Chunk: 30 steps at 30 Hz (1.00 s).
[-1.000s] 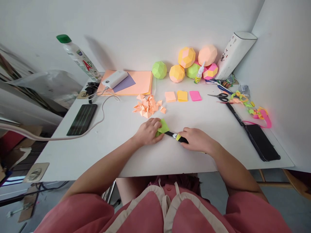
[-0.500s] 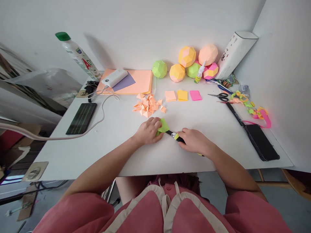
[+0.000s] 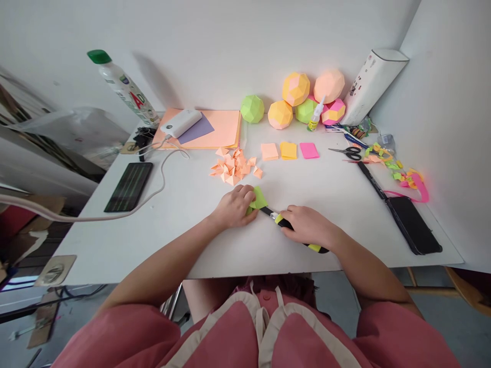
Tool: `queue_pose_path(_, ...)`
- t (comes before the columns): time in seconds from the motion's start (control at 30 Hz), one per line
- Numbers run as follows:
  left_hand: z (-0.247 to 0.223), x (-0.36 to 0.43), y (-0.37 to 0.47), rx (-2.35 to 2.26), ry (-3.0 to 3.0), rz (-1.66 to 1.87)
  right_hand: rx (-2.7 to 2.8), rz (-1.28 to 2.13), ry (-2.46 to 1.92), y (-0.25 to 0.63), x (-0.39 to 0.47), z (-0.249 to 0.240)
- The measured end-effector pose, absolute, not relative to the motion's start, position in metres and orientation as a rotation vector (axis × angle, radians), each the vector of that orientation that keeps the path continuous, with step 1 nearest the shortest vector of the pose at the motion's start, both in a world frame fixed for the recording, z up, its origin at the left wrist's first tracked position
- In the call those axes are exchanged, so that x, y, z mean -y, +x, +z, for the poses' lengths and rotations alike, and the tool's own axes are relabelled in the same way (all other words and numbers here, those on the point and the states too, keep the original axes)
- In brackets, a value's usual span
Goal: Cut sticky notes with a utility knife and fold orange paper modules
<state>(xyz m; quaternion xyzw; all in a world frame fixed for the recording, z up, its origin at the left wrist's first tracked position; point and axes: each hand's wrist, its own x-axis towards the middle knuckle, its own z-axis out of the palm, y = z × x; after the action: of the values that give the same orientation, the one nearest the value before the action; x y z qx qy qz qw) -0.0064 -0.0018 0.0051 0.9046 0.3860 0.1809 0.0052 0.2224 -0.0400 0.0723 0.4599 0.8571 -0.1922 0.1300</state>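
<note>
My left hand [image 3: 236, 206] is closed on a folded piece of light green paper [image 3: 260, 198], near the middle of the white table. In my right hand [image 3: 306, 225] is a black and yellow utility knife [image 3: 279, 219], its dark blade pointing left at the green paper. The blade's tip is at or inside the paper's fold; which one I cannot tell. Just beyond my left hand lies a heap of small folded orange paper pieces [image 3: 232, 167]. Behind it to the right are an orange paper stack [image 3: 269, 152], a yellow stack [image 3: 288, 151] and a pink stack [image 3: 309, 151].
Several paper balls [image 3: 280, 114] sit along the wall beside a glue bottle [image 3: 315, 115]. Scissors [image 3: 348, 152], paper scraps [image 3: 408, 176] and a black case [image 3: 413, 225] lie at the right. A phone [image 3: 129, 187], cable and power bank [image 3: 181, 123] are on the left.
My right hand has shifted slightly on the utility knife, and more of its handle end now shows below the palm. The left hand and green paper are almost unmoved.
</note>
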Motion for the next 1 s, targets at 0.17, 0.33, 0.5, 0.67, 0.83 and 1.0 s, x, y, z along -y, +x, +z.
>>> queue_pose_path(0.17, 0.0039, 0.002, -0.0065, -1.208, 2.821, 0.562, -2.478, -0.533, 1.364, 0.2248, 0.0393, 0.0716)
queue_pose_path(0.33, 0.003, 0.0019, -0.0061, -1.223, 2.819, 0.556, -2.478, -0.5, 1.365, 0.2233, 0.0393, 0.07)
queue_pose_path(0.5, 0.0022, 0.0019, -0.0061, -1.227, 2.826, 0.546, -2.486, -0.467, 1.359, 0.2243, 0.0383, 0.0712)
queue_pose_path(0.67, 0.0007, 0.0022, -0.0058, -1.243, 2.816, 0.525, -2.441, -0.457, 1.36, 0.2253, 0.037, 0.0745)
queue_pose_path(0.83, -0.0006, 0.0019, -0.0056, -1.252, 2.834, 0.528, -2.444, -0.461, 1.365, 0.2259, 0.0361, 0.075)
queue_pose_path(1.0, -0.0006, 0.0015, -0.0053, -1.245, 2.849, 0.526, -2.416, -0.465, 1.375, 0.2271, 0.0347, 0.0759)
